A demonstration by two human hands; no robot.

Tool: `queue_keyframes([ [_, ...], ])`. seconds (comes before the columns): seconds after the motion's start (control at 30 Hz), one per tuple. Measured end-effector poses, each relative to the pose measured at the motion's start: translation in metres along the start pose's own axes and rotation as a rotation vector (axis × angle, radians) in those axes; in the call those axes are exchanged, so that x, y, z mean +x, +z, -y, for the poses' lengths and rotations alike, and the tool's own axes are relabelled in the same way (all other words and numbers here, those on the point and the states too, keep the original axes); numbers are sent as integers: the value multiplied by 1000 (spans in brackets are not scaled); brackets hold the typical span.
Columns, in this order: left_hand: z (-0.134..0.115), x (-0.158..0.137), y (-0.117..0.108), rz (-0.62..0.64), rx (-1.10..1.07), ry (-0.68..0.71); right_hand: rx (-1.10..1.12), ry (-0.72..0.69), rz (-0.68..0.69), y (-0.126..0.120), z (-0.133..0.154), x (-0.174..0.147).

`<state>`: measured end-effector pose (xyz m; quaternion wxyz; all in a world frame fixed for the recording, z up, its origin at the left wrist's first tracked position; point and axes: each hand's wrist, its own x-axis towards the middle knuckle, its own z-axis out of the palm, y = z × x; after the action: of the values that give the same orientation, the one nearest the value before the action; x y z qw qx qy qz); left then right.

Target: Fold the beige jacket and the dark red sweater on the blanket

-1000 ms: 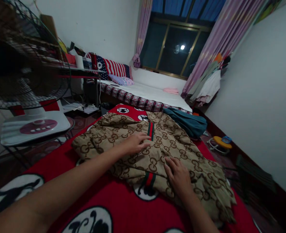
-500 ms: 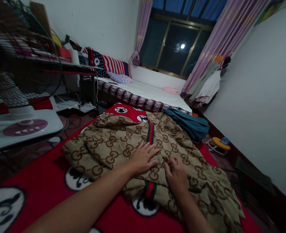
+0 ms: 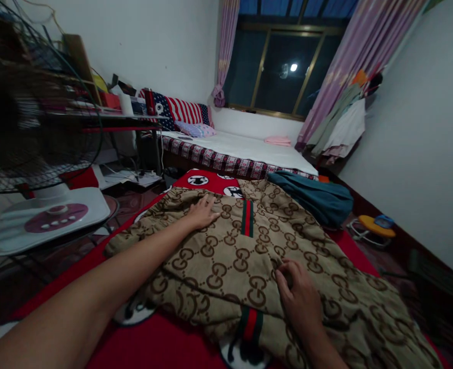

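A tan garment [image 3: 226, 251] with a brown double-G pattern lies spread out on a red blanket [image 3: 145, 341] with white round prints. Short green-and-red stripes cross the cloth near its far and near sides. My left hand [image 3: 202, 212] rests flat on the upper left part of the garment, fingers stretched and slightly apart. Further right and closer to me, my right hand [image 3: 301, 294] has curled fingers, with thumb and forefinger pinched at the cloth beside a crease. Its other fingertips are partly hidden.
A dark teal cloth [image 3: 311, 197] lies past the garment on the right. To the left, a fan [image 3: 59, 210] stands near a cluttered desk [image 3: 134, 118]. Behind are a white-topped bed [image 3: 242, 146] and a yellow stool [image 3: 376, 225]. Clothes [image 3: 345, 123] hang by the curtain.
My left hand has moved leftward and away from me across the garment, and the cloth there looks flatter. My right hand stays at about the same place on the cloth. The view has shifted slightly.
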<state>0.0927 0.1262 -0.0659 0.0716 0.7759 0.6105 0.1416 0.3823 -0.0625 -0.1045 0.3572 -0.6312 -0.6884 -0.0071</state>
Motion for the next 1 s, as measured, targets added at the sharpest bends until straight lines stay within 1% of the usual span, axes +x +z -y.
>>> queue_keyframes([
  [0.1,5,10,18,5,61,-29,10,11,-10,-2,2,-1],
  [0.2,7,16,27,34,104,-24,-7,22,0,-5,8,-1],
  [0.4,17,32,30,137,140,-28,-54,53,23,-6,15,0],
  [0.5,14,31,30,131,140,-57,-35,65,6,-8,16,0],
  [0.57,8,22,26,96,105,-73,-6,64,-5,-9,16,0],
  [0.6,3,15,22,64,61,-64,10,63,-10,-9,15,0],
  [0.67,-10,-8,11,-40,-78,-11,35,60,-14,-8,14,1],
  [0.73,-24,-40,-2,-118,-241,104,44,62,4,-7,11,1],
  [0.77,-30,-59,-8,-109,-299,196,41,61,24,-7,10,1],
  [0.8,-33,-78,-14,-36,-329,299,34,54,55,-9,10,0],
  [0.83,-34,-97,-20,69,-319,399,24,36,97,-14,10,-3],
  [0.9,-28,-132,-29,231,-223,568,-5,-24,202,-31,11,-12],
  [0.93,-20,-146,-33,283,-162,618,-24,-63,261,-43,13,-19],
  [1.0,1,-167,-41,318,-60,652,-73,-131,376,-74,13,-38],
])
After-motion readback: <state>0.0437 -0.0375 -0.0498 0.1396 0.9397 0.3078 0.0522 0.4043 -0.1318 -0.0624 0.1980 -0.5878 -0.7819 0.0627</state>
